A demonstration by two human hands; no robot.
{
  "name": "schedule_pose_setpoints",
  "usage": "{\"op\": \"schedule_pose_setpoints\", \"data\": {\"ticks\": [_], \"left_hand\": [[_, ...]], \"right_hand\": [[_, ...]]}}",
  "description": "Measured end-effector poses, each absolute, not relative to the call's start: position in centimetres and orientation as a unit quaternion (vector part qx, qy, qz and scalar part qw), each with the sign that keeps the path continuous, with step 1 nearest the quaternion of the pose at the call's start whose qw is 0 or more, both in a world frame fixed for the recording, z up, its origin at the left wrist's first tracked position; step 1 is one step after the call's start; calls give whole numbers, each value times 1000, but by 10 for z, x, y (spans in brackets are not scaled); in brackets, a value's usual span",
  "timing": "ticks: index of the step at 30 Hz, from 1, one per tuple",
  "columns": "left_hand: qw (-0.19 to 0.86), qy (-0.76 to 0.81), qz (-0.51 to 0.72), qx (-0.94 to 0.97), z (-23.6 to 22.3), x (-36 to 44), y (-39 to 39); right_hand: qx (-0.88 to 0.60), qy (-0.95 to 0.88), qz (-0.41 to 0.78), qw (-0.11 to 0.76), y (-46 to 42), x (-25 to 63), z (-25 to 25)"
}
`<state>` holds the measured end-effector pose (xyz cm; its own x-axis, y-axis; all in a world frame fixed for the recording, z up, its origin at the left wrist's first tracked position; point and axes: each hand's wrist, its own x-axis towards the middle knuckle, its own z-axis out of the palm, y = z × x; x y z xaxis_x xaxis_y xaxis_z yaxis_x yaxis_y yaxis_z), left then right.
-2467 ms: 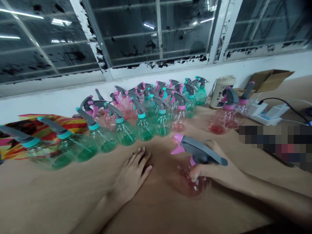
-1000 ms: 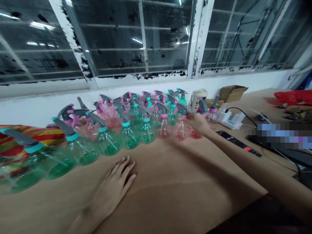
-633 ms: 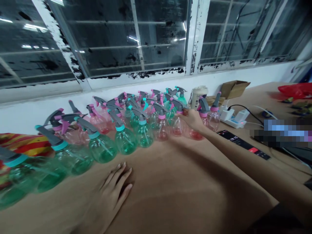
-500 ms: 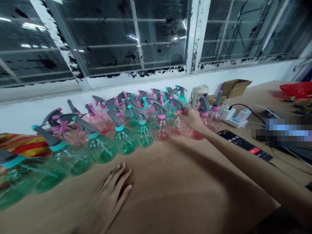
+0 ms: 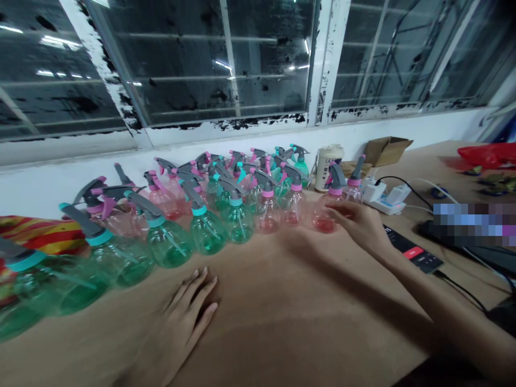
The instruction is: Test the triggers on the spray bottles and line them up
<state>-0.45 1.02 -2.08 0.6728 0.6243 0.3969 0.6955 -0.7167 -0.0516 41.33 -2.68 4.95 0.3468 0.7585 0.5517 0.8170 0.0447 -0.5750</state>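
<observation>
My left hand (image 5: 181, 312) lies flat on the brown tabletop (image 5: 258, 312), fingers spread, in front of the green spray bottles. It holds nothing. My right hand (image 5: 360, 223) is at the right end of the front row, its somewhat blurred fingers reaching left, loosely apart, over the side of a pink spray bottle (image 5: 322, 221). I cannot tell whether they touch it. Left of it stands another pink spray bottle (image 5: 293, 207). A green spray bottle (image 5: 207, 231) with a turquoise collar and grey trigger head stands farther left in the row.
Several more pink and green spray bottles crowd behind, against the white wall. A paper cup (image 5: 327, 166), a cardboard box (image 5: 387, 150), a power strip (image 5: 387, 201) with cables and a phone (image 5: 417, 253) lie to the right. Red-and-yellow cloth (image 5: 44, 236) is at the far left.
My right hand has let go of a pink spray bottle's neck and moved right, to the pink spray bottle beside it. My left hand has stayed in place.
</observation>
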Motion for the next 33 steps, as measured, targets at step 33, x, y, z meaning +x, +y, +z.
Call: {"op": "schedule_pose_setpoints", "data": {"ticks": [33], "left_hand": [[104,-366,-145,-913,-12,0,9]], "right_hand": [[-631,-663,-7,402,-59,388,50]]}}
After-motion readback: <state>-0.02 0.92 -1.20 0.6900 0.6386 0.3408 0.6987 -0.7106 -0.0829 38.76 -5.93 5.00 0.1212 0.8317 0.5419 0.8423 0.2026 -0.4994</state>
